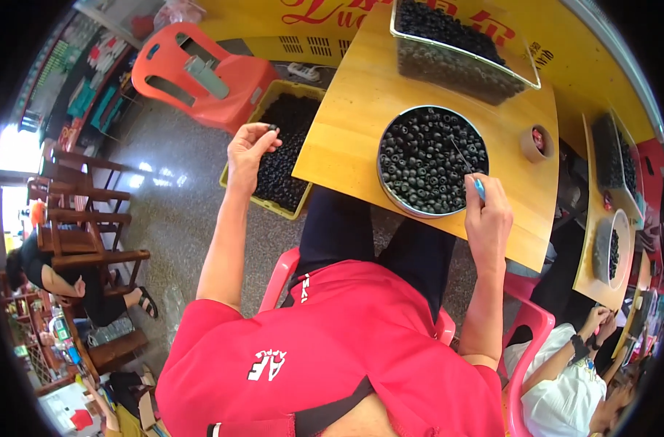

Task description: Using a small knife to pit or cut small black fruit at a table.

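Note:
Out over the left side, my left hand (249, 156) pinches a small dark snail-like piece (273, 128) between thumb and fingertips, above a yellow crate (297, 206) full of similar dark pieces. My right hand (488, 213) is closed round the blue handle (479, 189) of a pick with a thin metal shaft (460, 151). That shaft slants over a round metal pan (382, 172) on the table, heaped with dark, round, snail-like pieces (427, 156), many showing ring-shaped ends. Whether the tip touches them, I cannot tell.
A clear bin (448, 79) of dark pieces stands at the far side of the wooden table (346, 124). A small tan cup (537, 144) sits at its right. An orange chair (201, 80) holds a bottle (206, 77). Another person (565, 371) works at the right.

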`<state>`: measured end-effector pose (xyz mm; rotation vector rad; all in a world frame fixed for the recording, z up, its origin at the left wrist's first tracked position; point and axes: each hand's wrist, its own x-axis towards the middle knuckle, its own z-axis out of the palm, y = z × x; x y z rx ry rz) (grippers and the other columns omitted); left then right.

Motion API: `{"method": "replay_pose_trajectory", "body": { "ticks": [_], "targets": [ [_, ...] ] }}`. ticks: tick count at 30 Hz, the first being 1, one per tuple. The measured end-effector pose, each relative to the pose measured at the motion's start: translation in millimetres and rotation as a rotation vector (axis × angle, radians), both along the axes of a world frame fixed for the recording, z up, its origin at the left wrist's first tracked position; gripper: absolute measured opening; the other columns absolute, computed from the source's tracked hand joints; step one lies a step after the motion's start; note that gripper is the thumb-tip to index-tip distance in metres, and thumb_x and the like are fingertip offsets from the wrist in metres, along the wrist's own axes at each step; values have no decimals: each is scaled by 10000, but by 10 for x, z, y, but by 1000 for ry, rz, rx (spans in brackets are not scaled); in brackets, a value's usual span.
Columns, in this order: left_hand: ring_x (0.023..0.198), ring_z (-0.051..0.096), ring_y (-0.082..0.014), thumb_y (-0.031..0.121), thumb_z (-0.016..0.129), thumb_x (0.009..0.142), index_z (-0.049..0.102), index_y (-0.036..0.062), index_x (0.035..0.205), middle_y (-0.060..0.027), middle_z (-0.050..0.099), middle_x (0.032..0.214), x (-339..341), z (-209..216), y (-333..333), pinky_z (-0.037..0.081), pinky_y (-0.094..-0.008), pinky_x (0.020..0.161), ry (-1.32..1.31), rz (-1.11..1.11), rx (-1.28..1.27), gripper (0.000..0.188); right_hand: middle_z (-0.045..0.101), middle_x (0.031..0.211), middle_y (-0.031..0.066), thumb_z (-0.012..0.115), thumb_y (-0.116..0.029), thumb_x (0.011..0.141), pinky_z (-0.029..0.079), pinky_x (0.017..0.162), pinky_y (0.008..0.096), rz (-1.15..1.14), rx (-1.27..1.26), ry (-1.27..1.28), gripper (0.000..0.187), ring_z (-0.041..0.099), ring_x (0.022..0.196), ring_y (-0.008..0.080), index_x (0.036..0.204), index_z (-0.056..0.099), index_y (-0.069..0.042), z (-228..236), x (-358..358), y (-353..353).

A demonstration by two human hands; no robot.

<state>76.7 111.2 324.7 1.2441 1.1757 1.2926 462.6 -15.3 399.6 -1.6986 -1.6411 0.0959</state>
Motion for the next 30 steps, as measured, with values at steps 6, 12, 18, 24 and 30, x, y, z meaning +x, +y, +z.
{"method": "replay_pose_trajectory", "body": {
  "ticks": [6,12,18,24,30],
  "targets": [
    [997,609,-145,97,645,884,597,14,1138,-73,653,1073,-356,-441,15,474,-262,868,395,180,-40,271,617,844,142,604,-130,922,458,633,336,9,-25,31,139,598,697,264,961,628,1,-91,-4,-24],
    [927,600,-117,37,615,891,617,11,1111,-50,647,1018,804,715,-100,468,-250,812,426,-257,265,221,625,858,137,608,-163,913,471,633,391,-25,-37,84,138,615,738,341,921,617,-26,-95,42,-42],
    [853,609,-259,105,666,812,637,24,912,-110,624,835,1664,941,80,488,-367,725,950,-927,853,132,615,851,145,600,-166,930,464,652,352,-23,-63,101,170,604,725,285,959,622,0,-95,56,-55],
    [880,614,-297,98,657,767,607,33,819,-115,615,794,1960,926,174,499,-415,744,1507,-1134,803,97,602,854,154,589,-168,934,460,645,372,-21,-60,75,157,599,740,328,957,614,-15,-101,47,-70],
    [853,610,-333,62,611,771,602,22,825,-143,597,811,1931,917,187,490,-433,742,1406,-1204,777,68,597,845,149,597,-159,923,455,629,384,-12,-32,83,136,597,732,335,940,610,-25,-156,65,-61]
  ]
}}
